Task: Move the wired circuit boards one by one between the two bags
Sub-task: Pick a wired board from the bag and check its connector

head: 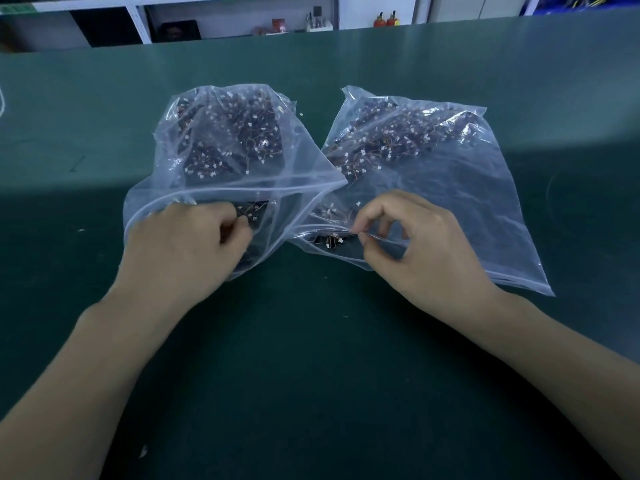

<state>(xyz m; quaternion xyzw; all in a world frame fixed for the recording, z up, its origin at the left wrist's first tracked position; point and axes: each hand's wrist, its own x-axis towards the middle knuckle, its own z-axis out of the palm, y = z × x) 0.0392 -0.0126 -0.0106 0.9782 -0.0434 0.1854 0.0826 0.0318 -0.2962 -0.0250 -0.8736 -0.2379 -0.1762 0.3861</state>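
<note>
Just beyond my knuckles, my left hand (194, 244) curls inside the left bag (221, 143) fishing for a circuit board (251, 211), grasp hidden, while my right hand (412, 244) pinches the right bag (433, 161) mouth, ready to receive.

An electronics workshop: a green bench mat (346, 375), bulk-bagged wired circuit boards (242, 133), white storage shelving (138, 15).

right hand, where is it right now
In the head view the right hand is right of centre, pinching the mouth of the right bag, beside the left bag.
</note>
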